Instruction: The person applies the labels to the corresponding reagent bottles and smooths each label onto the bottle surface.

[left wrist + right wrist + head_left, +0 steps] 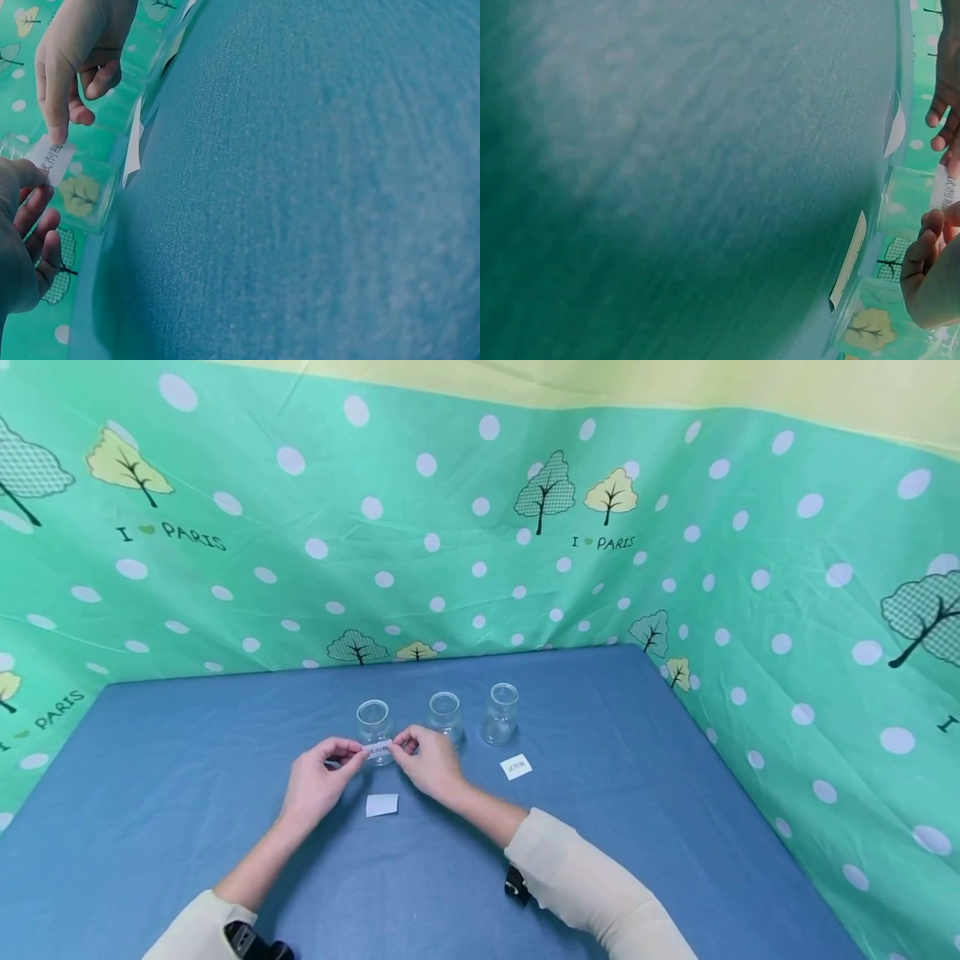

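A small white paper label (378, 749) with handwritten characters is held level in front of the leftmost glass jar (373, 713). My left hand (321, 781) grips its left end with thumb and forefinger. At the other end, the fingertips of my right hand (429, 765) hold the label. In the left wrist view the label (52, 159) spans the two hands, with the clear jar (91, 196) behind it. Whether the paper is stuck to the glass cannot be told. The right wrist view shows only part of the label (945, 187), at its edge.
Two more glass jars, a middle one (445, 705) partly behind my right hand and a right one (501, 718), stand in the row. A written label (516, 767) lies before the right jar; a blank-faced paper (382, 805) lies nearer. Polka-dot curtain (450, 539) backs the blue table (600, 827).
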`<state>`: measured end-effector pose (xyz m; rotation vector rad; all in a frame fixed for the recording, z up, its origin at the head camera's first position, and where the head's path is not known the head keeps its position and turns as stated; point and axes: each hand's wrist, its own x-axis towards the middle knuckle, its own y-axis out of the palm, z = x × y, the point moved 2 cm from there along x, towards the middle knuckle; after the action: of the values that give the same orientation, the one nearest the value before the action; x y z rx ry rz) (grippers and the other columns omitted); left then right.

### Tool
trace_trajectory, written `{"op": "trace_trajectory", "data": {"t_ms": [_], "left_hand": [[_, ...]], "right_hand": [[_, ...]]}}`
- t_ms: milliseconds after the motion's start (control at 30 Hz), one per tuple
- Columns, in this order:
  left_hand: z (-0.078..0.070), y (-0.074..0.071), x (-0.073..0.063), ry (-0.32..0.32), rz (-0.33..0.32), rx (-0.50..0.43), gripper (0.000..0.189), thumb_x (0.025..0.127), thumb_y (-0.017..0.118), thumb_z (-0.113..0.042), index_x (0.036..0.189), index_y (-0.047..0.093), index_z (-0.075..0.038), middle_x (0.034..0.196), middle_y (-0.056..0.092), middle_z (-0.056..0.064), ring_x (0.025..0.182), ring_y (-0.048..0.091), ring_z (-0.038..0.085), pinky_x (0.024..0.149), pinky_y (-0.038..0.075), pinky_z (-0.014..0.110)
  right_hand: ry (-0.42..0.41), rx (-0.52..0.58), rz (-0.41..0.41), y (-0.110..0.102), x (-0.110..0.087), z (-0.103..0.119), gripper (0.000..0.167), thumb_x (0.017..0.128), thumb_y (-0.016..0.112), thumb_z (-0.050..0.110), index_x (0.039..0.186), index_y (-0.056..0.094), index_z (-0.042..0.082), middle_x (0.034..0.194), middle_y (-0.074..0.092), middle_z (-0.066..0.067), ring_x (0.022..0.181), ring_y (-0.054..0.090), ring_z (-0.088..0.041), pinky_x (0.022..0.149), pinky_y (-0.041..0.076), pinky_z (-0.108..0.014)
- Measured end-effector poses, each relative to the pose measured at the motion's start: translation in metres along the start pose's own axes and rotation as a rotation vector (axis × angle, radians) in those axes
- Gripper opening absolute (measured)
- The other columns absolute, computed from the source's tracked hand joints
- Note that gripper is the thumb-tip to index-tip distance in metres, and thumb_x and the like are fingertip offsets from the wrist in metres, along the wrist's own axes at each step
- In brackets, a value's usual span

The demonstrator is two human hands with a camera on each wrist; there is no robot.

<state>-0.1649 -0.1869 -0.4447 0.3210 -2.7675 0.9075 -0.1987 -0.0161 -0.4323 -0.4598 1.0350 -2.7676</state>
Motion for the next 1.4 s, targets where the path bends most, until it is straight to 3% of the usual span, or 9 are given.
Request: {"op": "trace_trajectory", "data": {"t_ms": [433,533,700,867,1067,1200,1400], "left_hand": [[0.005,0.002,0.001,-0.021,-0.047,-0.047,0.015,0.081,0.073,-0.021,0.090,0.070,-0.009,0.082,0.068,0.006,0.068,0.052,-0.005,0.061,0.043,0.009],[0.005,0.002,0.001,-0.055,-0.054,-0.052,0.022,0.080,0.074,-0.023,0.095,0.067,-0.008,0.090,0.068,0.008,0.074,0.058,0.004,0.063,0.043,0.008],[0.007,0.002,0.001,-0.096,-0.036,-0.107,0.041,0.081,0.073,-0.026,0.114,0.059,-0.008,0.112,0.065,0.011,0.097,0.064,0.024,0.073,0.048,0.013],[0.009,0.002,0.003,-0.050,-0.007,-0.151,0.044,0.082,0.072,-0.022,0.121,0.058,-0.004,0.119,0.064,0.013,0.103,0.064,0.027,0.081,0.052,0.025],[0.011,0.003,0.004,-0.012,0.010,-0.211,0.041,0.082,0.071,-0.015,0.119,0.059,-0.001,0.114,0.066,0.016,0.100,0.065,0.026,0.077,0.048,0.009],[0.005,0.000,0.003,-0.008,0.013,-0.229,0.040,0.082,0.072,-0.010,0.118,0.060,0.001,0.113,0.065,0.018,0.098,0.066,0.023,0.076,0.047,0.006],[-0.009,-0.004,0.003,-0.059,0.062,-0.223,0.044,0.079,0.071,0.000,0.120,0.055,0.007,0.115,0.062,0.026,0.102,0.062,0.036,0.082,0.053,0.027]], "right_hand": [[-0.014,-0.097,-0.053,0.003,0.000,-0.001,0.012,0.084,0.067,0.032,0.083,0.069,0.021,0.066,0.060,0.010,0.057,0.047,0.002,0.053,0.034,-0.013],[-0.011,-0.096,-0.061,0.002,0.000,-0.001,0.013,0.084,0.067,0.034,0.085,0.068,0.020,0.066,0.061,0.009,0.057,0.048,0.002,0.053,0.035,-0.014],[0.020,-0.076,-0.047,0.001,-0.001,0.000,0.023,0.084,0.067,0.036,0.097,0.067,0.016,0.067,0.061,0.006,0.055,0.048,0.001,0.055,0.038,-0.016],[0.020,-0.090,-0.042,0.002,-0.001,0.000,0.036,0.084,0.067,0.040,0.109,0.067,0.015,0.067,0.062,0.007,0.057,0.049,0.001,0.058,0.041,-0.016],[0.013,-0.075,-0.044,0.003,-0.001,-0.001,0.037,0.084,0.066,0.041,0.110,0.068,0.015,0.070,0.064,0.006,0.058,0.050,0.002,0.058,0.041,-0.015],[0.001,-0.044,-0.052,0.004,0.000,-0.002,0.034,0.084,0.067,0.038,0.109,0.069,0.014,0.070,0.063,0.005,0.058,0.050,0.002,0.058,0.041,-0.014],[-0.006,-0.031,-0.044,0.004,-0.001,-0.003,0.031,0.084,0.069,0.028,0.111,0.066,0.013,0.069,0.063,0.003,0.060,0.054,-0.001,0.058,0.042,-0.015]]}}
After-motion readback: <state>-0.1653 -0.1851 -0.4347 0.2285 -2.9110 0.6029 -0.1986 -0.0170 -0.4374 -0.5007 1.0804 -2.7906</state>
